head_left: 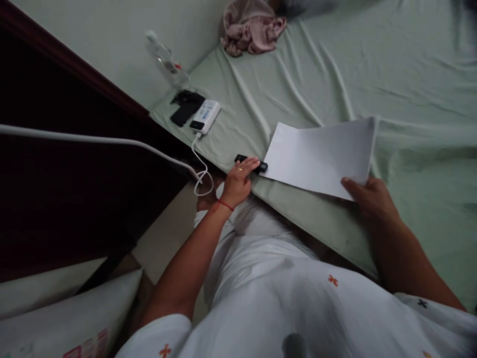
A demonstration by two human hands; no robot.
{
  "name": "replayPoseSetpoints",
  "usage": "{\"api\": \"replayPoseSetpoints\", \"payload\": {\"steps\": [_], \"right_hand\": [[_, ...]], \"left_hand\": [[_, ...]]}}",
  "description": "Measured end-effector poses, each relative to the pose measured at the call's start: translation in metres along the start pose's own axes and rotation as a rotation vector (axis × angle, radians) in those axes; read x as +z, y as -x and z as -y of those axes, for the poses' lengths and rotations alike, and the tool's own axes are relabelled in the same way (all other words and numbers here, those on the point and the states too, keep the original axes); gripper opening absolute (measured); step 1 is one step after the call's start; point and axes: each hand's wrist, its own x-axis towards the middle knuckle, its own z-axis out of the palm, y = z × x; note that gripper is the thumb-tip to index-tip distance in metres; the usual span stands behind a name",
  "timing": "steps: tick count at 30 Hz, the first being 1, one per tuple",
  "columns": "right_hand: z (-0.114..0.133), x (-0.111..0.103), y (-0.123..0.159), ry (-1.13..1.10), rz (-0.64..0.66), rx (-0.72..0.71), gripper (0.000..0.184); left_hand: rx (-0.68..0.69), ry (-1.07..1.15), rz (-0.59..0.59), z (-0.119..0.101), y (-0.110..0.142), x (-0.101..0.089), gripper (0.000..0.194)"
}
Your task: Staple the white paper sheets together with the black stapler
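My left hand rests over a small black oblong tool that looks like a stapler, lying at the edge of the bed. Its fingers lie across the tool's top, partly hiding it. A corner of the white paper meets the tool's right end; whether it goes into the tool I cannot tell. At the paper's near right corner, my right hand pinches it, thumb on top and fingers underneath. The far right part of the paper curves up off the sheet.
A white power bank with a white cable lies beside a black item on the bed. Behind them stands a clear bottle. A crumpled pink cloth sits by the wall. Dark furniture borders the left.
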Motion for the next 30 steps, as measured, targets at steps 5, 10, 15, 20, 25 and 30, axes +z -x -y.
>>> {"api": "replayPoseSetpoints", "payload": {"steps": [5, 10, 15, 20, 25, 30], "right_hand": [[-0.003, 0.003, -0.006, -0.348, -0.24, -0.144, 0.036], [0.001, -0.006, -0.005, -0.449, -0.287, -0.147, 0.052], [-0.025, -0.01, -0.008, -0.264, 0.04, -0.168, 0.049], [-0.043, -0.011, -0.014, -0.033, 0.124, -0.212, 0.048], [-0.031, -0.006, -0.015, -0.046, 0.098, -0.237, 0.037], [-0.028, -0.001, -0.019, -0.043, 0.086, -0.199, 0.027]], "left_hand": [[-0.032, 0.227, -0.056, 0.01, -0.001, -0.002, 0.065], [-0.141, 0.564, -0.26, -0.008, 0.009, 0.0, 0.035], [-0.462, 1.099, -0.348, -0.044, 0.045, 0.01, 0.061], [-0.589, 1.153, -0.191, -0.056, 0.073, 0.029, 0.058], [-0.692, 1.078, -0.258, -0.045, 0.081, 0.053, 0.063], [-0.718, 1.103, -0.342, -0.04, 0.084, 0.063, 0.061]]}}
